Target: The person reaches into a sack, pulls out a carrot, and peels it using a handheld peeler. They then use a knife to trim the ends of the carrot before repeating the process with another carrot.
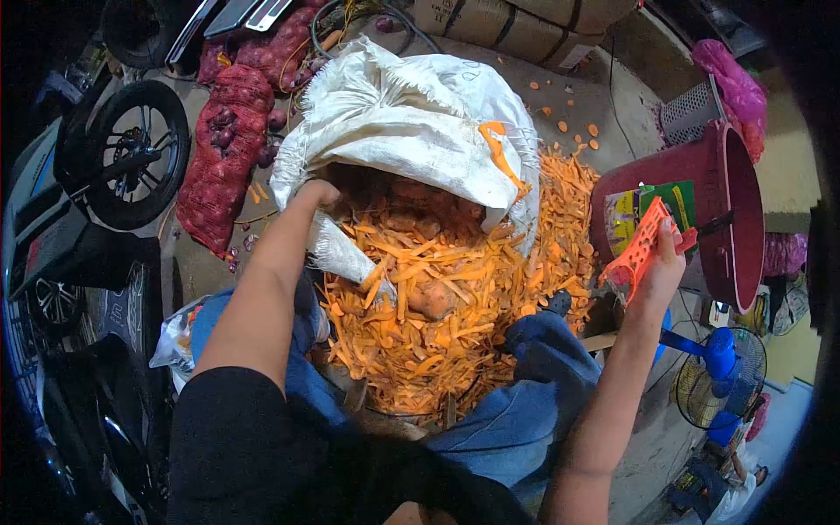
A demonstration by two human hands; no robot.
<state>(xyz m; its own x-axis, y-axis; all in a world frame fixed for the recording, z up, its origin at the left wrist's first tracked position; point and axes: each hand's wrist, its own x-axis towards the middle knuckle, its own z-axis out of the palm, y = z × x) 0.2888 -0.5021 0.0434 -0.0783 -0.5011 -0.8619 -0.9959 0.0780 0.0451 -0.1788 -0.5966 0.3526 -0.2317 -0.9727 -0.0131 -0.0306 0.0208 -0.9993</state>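
2 bare forearms reach forward and apart, left hand perhaps curled, right hand clasped.

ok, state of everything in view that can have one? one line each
White sack, mouth open
Orange tool, held up in right hand, clear of the peelings
Right hand, closed on the tool
Left hand, at the sack's mouth, fingers hidden
Peelings, loose, heaped
Red net bag, filled
Blue fan, on/off can't tell
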